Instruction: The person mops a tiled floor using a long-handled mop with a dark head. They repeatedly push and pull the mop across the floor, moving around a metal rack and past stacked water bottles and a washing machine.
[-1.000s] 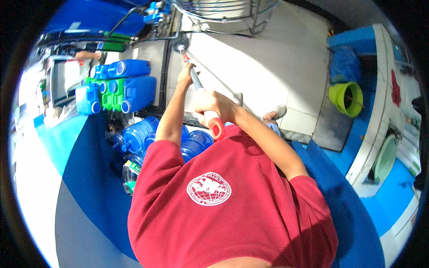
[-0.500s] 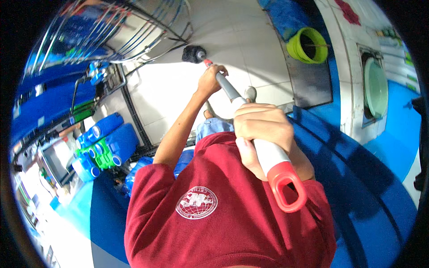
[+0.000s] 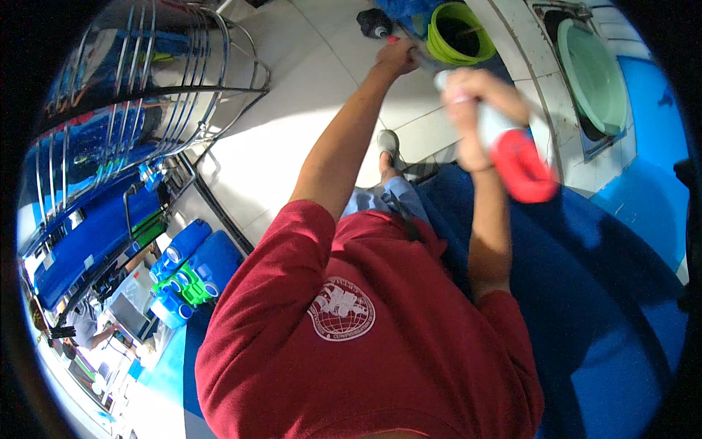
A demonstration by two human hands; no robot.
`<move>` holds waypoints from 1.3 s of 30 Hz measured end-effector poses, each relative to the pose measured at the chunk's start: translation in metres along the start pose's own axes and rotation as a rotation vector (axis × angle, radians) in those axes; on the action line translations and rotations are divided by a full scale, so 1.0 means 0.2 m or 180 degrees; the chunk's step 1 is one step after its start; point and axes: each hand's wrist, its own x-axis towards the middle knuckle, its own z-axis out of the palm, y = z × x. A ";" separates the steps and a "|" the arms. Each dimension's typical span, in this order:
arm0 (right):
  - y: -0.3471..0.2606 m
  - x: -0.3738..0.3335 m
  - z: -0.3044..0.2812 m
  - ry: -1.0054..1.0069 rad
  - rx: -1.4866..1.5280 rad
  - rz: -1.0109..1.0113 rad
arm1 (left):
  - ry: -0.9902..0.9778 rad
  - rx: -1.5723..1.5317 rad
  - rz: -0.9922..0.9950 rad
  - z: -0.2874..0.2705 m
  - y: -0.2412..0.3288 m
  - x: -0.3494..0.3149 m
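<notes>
A mop with a grey-white pole (image 3: 496,126), a red looped grip end (image 3: 523,167) and a dark shaggy head (image 3: 374,23) slants across the upper part of the view. My left hand (image 3: 398,57) is wrapped round the lower pole, close to the red joint above the head. Higher up, near the red end, my right hand (image 3: 486,99) grips the pole, smeared by motion. The mop head rests on the pale tiled floor (image 3: 292,139) near a yellow-green bucket (image 3: 431,40), whose inside is dark.
A metal wire rack (image 3: 139,95) stands on the left. Below it are several blue and green water jugs (image 3: 194,267). A pale green basin (image 3: 592,77) sits on the right by a tiled wall. One of my shoes (image 3: 389,143) shows on the floor. Another person's arm (image 3: 95,336) appears far left.
Both hands have pushed the mop forward and to the right. The mop head has slid away from the rack toward the bucket, and my view has shifted.
</notes>
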 end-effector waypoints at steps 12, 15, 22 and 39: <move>-0.59 -0.11 -0.67 -0.0905 0.0759 0.0785 | -0.1692 -0.1124 0.0677 0.11 0.82 -0.68; -0.67 -0.15 -0.51 -0.0743 0.0877 0.0815 | -0.1652 -0.1303 0.0402 0.14 0.85 -0.96; -0.80 -0.35 0.00 -0.0578 0.1050 0.0064 | -0.1373 -0.0831 0.0696 0.11 0.66 -1.34; -1.01 -0.73 0.57 -0.0609 0.0667 -0.0270 | -0.0360 0.0296 0.0838 -0.34 -0.11 -1.30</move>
